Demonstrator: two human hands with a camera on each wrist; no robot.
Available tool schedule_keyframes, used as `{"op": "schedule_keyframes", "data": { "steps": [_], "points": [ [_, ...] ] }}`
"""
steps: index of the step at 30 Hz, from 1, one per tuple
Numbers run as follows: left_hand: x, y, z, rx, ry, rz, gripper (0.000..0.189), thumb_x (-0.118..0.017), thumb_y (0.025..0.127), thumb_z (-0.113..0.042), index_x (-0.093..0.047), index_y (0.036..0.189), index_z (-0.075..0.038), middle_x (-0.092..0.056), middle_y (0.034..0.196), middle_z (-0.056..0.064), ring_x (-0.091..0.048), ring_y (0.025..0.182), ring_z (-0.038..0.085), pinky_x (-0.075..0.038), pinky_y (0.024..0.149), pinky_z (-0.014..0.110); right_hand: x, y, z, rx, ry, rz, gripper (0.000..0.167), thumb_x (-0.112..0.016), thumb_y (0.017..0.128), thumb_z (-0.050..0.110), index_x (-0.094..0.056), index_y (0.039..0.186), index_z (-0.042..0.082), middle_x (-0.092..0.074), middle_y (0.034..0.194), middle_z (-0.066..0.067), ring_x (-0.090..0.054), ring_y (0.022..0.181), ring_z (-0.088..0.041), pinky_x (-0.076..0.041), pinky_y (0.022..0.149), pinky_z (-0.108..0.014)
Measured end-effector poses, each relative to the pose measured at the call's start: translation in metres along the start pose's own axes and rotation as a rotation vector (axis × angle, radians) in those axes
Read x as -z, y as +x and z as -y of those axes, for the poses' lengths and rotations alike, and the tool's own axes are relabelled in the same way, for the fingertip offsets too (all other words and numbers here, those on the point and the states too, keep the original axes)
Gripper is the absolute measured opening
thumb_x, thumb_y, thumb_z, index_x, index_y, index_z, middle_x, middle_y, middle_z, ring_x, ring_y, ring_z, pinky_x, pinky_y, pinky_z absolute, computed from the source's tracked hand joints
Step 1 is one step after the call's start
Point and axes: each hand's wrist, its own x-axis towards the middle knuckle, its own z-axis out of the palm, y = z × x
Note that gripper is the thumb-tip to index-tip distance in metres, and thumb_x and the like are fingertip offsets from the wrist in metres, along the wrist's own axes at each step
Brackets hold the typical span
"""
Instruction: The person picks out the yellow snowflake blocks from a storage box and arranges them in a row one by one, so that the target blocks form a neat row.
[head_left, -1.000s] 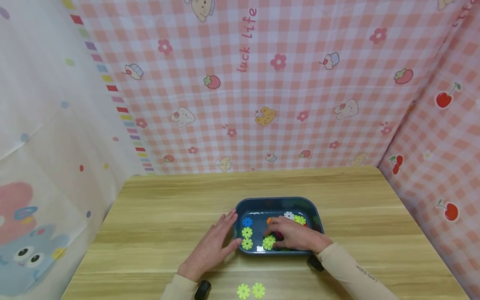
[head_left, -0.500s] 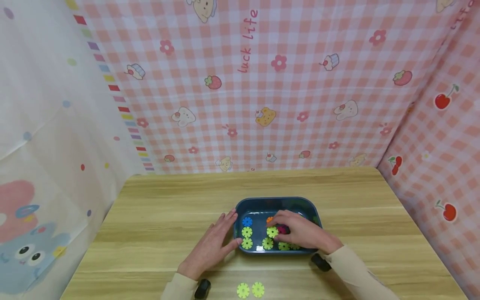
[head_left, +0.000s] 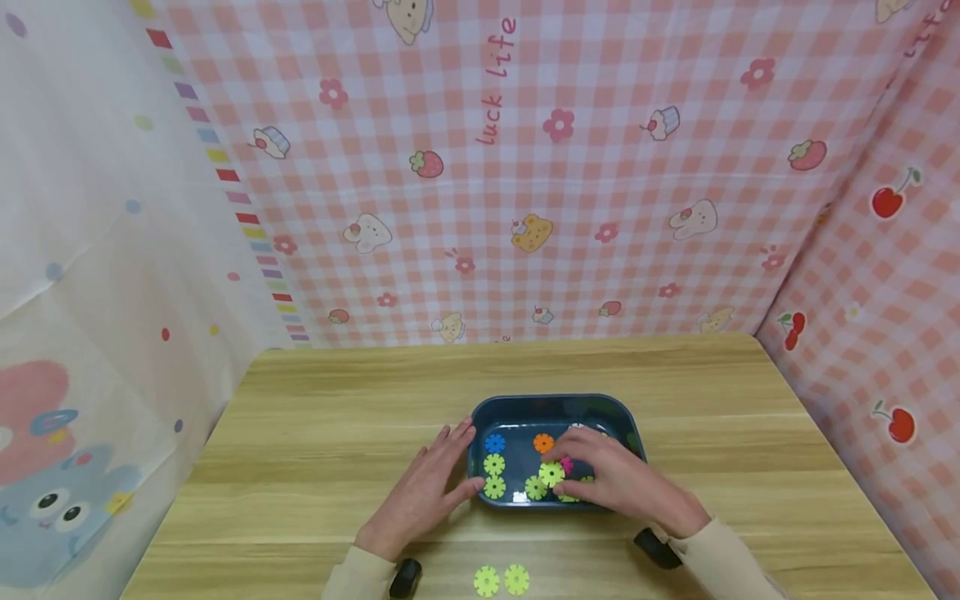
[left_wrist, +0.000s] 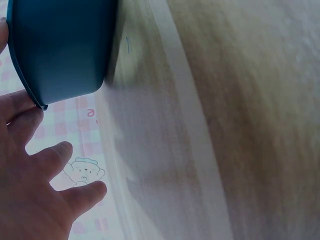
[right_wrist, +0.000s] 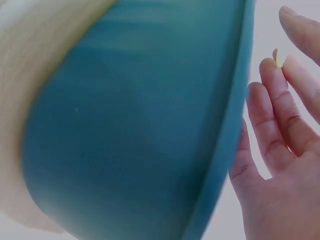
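Observation:
In the head view a dark blue tray [head_left: 555, 397] holds snowflake discs: one blue disc [head_left: 495, 443], one orange disc [head_left: 543, 443], a pink disc [head_left: 567, 465] and several yellow-green ones. My right hand [head_left: 626, 477] is over the tray's right side, pinching a yellow-green snowflake disc [head_left: 552, 474] between its fingertips. The right wrist view catches just a sliver of the held disc [right_wrist: 279, 59]. With fingers spread, my left hand [head_left: 420, 500] rests against the tray's left rim; the left wrist view has its fingertips at the rim too. Discs beneath my right hand are partly hidden.
Two yellow-green discs, a left disc [head_left: 487, 582] and a right disc [head_left: 517, 579], lie side by side on the wooden table [head_left: 337, 417] in front of the tray. A pink checked cloth [head_left: 480, 192] hangs behind the table. Black wrist cameras sit beneath both wrists.
My right hand has picked a yellow-green disc out of the tray's pieces and drawn back slightly right and toward me, uncovering the orange disc. My left hand stays on the rim.

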Motion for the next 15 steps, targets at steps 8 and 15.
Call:
{"op": "schedule_keyframes", "data": {
  "steps": [8,15],
  "points": [
    [-0.001,0.001,0.001,-0.01,-0.022,-0.003,0.074,-0.06,0.103,-0.05,-0.034,0.163,-0.015,-0.023,0.171,0.001,-0.023,0.156,0.036,-0.025,0.12,0.067,-0.003,-0.012,0.011,0.063,-0.006,-0.044,0.029,-0.079,0.094,0.03,-0.072,0.121,0.027,-0.064,0.118,0.014,-0.06,0.11,-0.009,-0.056,0.095,-0.039],
    [-0.001,0.001,0.002,0.0,-0.03,0.002,0.076,-0.061,0.102,-0.05,-0.034,0.163,-0.015,-0.022,0.172,-0.001,-0.022,0.156,0.034,-0.025,0.12,0.066,-0.007,-0.021,0.017,0.124,-0.037,-0.103,0.03,-0.081,0.092,0.032,-0.073,0.12,0.026,-0.064,0.118,0.014,-0.059,0.11,-0.009,-0.057,0.094,-0.038]
  ]
}}
